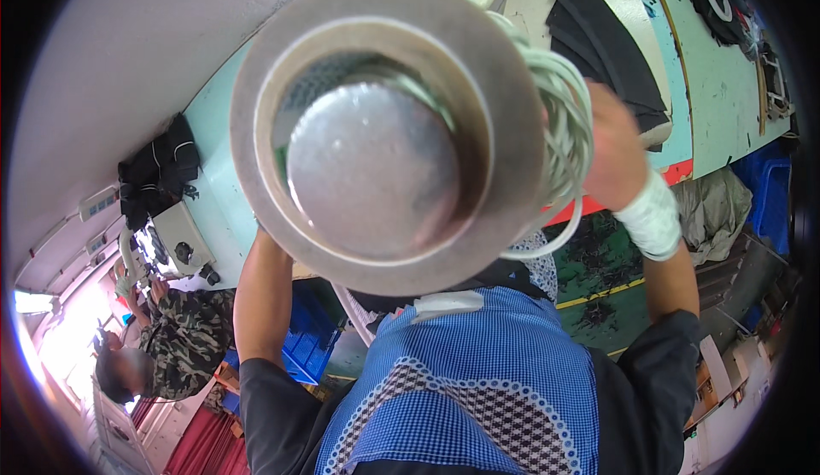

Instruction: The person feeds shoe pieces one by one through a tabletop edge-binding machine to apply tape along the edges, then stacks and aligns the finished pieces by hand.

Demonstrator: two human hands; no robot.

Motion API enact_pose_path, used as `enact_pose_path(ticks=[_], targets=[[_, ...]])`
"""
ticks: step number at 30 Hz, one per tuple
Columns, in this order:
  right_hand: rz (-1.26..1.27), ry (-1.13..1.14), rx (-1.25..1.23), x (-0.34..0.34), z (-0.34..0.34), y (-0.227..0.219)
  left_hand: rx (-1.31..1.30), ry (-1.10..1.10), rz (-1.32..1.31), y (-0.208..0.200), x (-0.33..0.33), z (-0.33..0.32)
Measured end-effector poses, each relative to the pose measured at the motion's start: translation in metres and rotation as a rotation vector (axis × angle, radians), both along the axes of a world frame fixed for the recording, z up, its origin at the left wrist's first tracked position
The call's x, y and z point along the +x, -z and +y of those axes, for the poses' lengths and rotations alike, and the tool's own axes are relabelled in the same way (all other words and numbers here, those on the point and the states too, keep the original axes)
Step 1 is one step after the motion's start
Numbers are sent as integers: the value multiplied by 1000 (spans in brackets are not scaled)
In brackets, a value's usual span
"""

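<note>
A large round grey rim (384,274) with a shiny metal disc (376,172) in its middle fills the centre, very near the view. At its right side hangs a coil of pale cord (568,125). My right hand (617,150), blurred by motion, is beside the cord, its fingers hidden or smeared; a white wrap (653,219) covers the wrist. Whether it grips the cord I cannot tell. My left forearm (263,296) goes up behind the round thing, which hides the left hand. Curved dark fabric pieces (602,52) lie stacked on a pale surface beyond my right hand.
A pale green table (209,219) spreads beneath. Black cloth (158,167) and a pale machine (181,240) are at the left, near a person in camouflage clothing (192,330). A blue crate (307,343) stands below. At the right are a crumpled grey cover (717,210) and a blue bin (773,193).
</note>
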State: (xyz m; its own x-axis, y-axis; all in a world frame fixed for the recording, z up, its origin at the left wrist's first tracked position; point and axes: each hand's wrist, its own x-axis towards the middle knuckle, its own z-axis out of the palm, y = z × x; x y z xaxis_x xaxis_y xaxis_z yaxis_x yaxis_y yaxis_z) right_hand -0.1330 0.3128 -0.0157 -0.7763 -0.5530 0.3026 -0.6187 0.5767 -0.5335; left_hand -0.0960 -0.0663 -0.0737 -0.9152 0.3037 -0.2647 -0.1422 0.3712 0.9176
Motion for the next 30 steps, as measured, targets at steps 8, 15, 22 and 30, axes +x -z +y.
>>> enact_pose_path(ticks=[8, 15, 22, 30], targets=[[-763, -103, -74, 0, 29, -6, 22, 9, -38, -19, 2, -15], [-439, -83, -123, 1, -4, -3, 46, -4, -15, 4, 0, -2], [-644, -146, -138, 3, 26, -12, 46, 19, -43, 0, -5, -4], [-224, 360, -196, 4, 31, -48, 130, -119, -135, 11, 41, -26]])
